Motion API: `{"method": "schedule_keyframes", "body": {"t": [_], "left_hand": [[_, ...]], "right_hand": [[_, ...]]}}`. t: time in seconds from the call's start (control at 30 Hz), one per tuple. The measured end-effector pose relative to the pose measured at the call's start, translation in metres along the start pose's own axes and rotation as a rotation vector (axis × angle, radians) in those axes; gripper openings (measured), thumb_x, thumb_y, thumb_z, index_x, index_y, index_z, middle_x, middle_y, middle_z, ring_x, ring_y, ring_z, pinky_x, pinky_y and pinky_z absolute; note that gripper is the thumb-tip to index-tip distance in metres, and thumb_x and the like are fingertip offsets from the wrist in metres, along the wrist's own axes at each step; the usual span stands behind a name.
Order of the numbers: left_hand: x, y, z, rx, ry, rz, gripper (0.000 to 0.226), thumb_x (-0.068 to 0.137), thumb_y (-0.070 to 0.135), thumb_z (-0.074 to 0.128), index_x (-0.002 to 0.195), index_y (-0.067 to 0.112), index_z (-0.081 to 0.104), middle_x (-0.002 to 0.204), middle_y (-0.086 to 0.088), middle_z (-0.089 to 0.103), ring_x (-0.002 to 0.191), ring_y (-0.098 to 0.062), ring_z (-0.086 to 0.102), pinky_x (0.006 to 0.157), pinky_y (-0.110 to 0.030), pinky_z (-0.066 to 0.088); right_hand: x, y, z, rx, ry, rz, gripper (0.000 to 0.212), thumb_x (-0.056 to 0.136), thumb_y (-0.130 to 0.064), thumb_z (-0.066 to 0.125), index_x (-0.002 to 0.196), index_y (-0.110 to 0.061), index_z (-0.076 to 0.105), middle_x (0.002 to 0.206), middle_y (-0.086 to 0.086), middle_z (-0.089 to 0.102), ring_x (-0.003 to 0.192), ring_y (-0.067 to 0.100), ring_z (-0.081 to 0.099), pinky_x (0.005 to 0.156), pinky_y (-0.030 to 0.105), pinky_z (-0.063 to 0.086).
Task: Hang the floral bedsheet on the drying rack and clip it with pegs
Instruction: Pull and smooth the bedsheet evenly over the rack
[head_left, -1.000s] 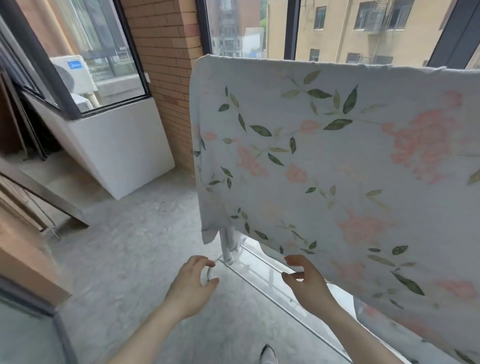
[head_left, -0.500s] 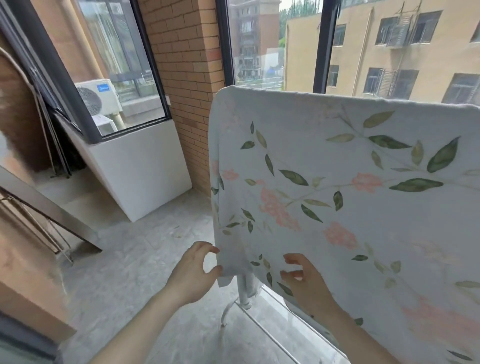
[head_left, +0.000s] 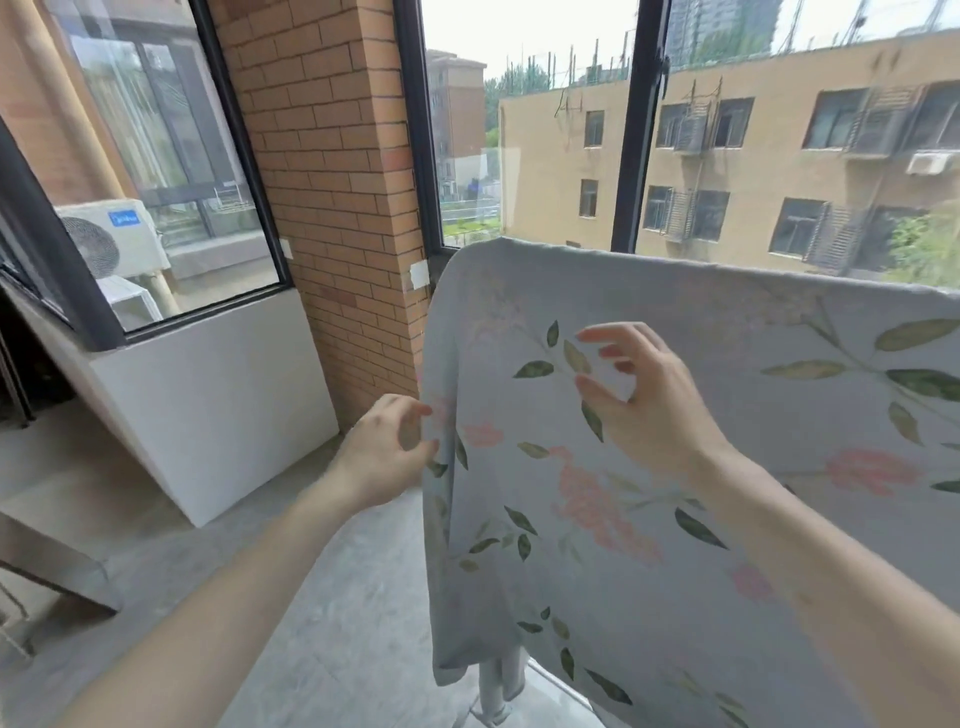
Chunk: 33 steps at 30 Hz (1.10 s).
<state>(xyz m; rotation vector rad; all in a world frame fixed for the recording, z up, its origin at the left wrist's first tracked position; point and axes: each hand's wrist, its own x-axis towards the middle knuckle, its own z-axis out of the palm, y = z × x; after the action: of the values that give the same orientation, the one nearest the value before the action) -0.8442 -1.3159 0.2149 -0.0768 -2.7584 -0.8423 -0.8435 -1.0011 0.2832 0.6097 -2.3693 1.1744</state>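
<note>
One bedsheet, two hands: left hand, right hand.

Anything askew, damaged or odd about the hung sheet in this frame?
Nothing stands out. The floral bedsheet drapes evenly over the rack's top, undamaged. No pegs are visible on it yet.

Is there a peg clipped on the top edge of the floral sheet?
No, the floral bedsheet drapes over the rack with no peg along its visible top edge.

The floral bedsheet, pale grey-blue with pink blossoms and green leaves, hangs draped over the top of the drying rack, its left edge falling in loose folds. Only what seems to be the rack's pale upright leg shows below the hem.
</note>
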Motion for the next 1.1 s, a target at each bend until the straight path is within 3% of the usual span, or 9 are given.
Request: {"method": "schedule_keyframes", "body": {"t": [0.13, 0.3, 0.37, 0.43, 0.57, 0.73, 0.93, 1.0, 1.1], "left_hand": [[0.07, -0.021, -0.024, -0.072, 0.048, 0.062, 0.035, 0.089, 0.035, 0.068, 0.124, 0.029, 0.063, 0.121, 0.009, 0.064, 0.102, -0.011, 0.065, 0.094, -0.039, 0.055], [0.154, -0.024, -0.05, -0.102, 0.095, 0.08, 0.032, 0.096, 0.032, 0.065, 0.127, 0.027, 0.061, 0.116, 0.009, 0.069, 0.098, -0.015, 0.067, 0.09, -0.038, 0.057], [0.185, -0.024, -0.052, -0.059, 0.071, 0.089, 0.03, 0.097, 0.035, 0.063, 0.127, 0.029, 0.063, 0.118, 0.01, 0.07, 0.106, -0.017, 0.066, 0.093, -0.038, 0.055], [0.208, -0.022, -0.049, -0.011, 0.042, 0.103, 0.024, 0.099, 0.036, 0.06, 0.122, 0.029, 0.066, 0.116, 0.01, 0.071, 0.106, -0.017, 0.065, 0.09, -0.033, 0.052], [0.227, -0.025, -0.044, 0.018, 0.079, 0.13, 0.016, 0.098, 0.033, 0.06, 0.106, 0.028, 0.073, 0.11, 0.006, 0.074, 0.102, -0.021, 0.067, 0.083, -0.031, 0.05], [0.241, -0.028, -0.061, 0.116, 0.141, 0.148, 0.016, 0.092, 0.021, 0.057, 0.094, 0.027, 0.071, 0.098, 0.003, 0.072, 0.091, -0.024, 0.062, 0.074, -0.03, 0.043], [0.27, 0.006, -0.078, -0.167, 0.268, 0.096, 0.015, 0.091, 0.017, 0.057, 0.092, 0.022, 0.072, 0.096, 0.003, 0.074, 0.094, -0.022, 0.069, 0.084, -0.032, 0.057], [0.27, 0.015, -0.067, -0.177, 0.173, 0.091, 0.017, 0.093, 0.021, 0.055, 0.097, 0.022, 0.071, 0.098, 0.002, 0.072, 0.093, -0.021, 0.066, 0.085, -0.031, 0.055], [0.268, 0.007, -0.058, -0.2, -0.138, 0.073, 0.009, 0.093, 0.025, 0.063, 0.096, 0.021, 0.07, 0.103, -0.004, 0.071, 0.089, -0.021, 0.066, 0.084, -0.035, 0.059]], "right_hand": [[0.059, -0.044, -0.018, -0.15, 0.195, -0.052, 0.033, 0.097, -0.029, 0.066, 0.13, -0.033, 0.062, 0.13, -0.018, 0.054, 0.12, 0.004, 0.051, 0.099, 0.03, 0.039], [0.124, -0.042, -0.021, -0.5, 0.11, 0.131, 0.041, 0.101, -0.042, 0.058, 0.139, -0.027, 0.058, 0.142, 0.0, 0.06, 0.129, 0.027, 0.056, 0.105, 0.043, 0.044], [0.131, -0.033, -0.019, -0.651, 0.057, 0.255, 0.04, 0.104, -0.05, 0.049, 0.131, -0.025, 0.065, 0.127, 0.004, 0.07, 0.113, 0.033, 0.064, 0.095, 0.043, 0.049], [0.13, -0.026, -0.019, -0.78, 0.07, 0.27, 0.042, 0.106, -0.049, 0.042, 0.109, -0.021, 0.073, 0.101, 0.012, 0.074, 0.094, 0.037, 0.065, 0.085, 0.043, 0.051], [0.133, -0.026, -0.016, -0.784, 0.09, 0.28, 0.049, 0.107, -0.049, 0.039, 0.083, -0.017, 0.068, 0.075, 0.008, 0.066, 0.08, 0.037, 0.062, 0.08, 0.044, 0.051], [0.132, -0.029, -0.013, -0.807, 0.064, 0.273, 0.051, 0.107, -0.049, 0.041, 0.077, -0.014, 0.063, 0.072, 0.008, 0.063, 0.077, 0.035, 0.058, 0.069, 0.039, 0.039], [0.132, -0.035, -0.012, -0.804, 0.024, 0.282, 0.055, 0.107, -0.052, 0.039, 0.08, -0.014, 0.067, 0.071, 0.007, 0.064, 0.067, 0.023, 0.056, 0.065, 0.036, 0.036], [0.132, -0.034, -0.012, -0.828, 0.029, 0.281, 0.058, 0.107, -0.053, 0.037, 0.079, -0.014, 0.067, 0.069, 0.007, 0.063, 0.066, 0.021, 0.055, 0.064, 0.036, 0.034], [0.133, -0.034, -0.017, -0.859, 0.04, 0.295, 0.061, 0.108, -0.054, 0.034, 0.076, -0.014, 0.067, 0.069, 0.008, 0.063, 0.066, 0.023, 0.055, 0.066, 0.036, 0.035]]}}
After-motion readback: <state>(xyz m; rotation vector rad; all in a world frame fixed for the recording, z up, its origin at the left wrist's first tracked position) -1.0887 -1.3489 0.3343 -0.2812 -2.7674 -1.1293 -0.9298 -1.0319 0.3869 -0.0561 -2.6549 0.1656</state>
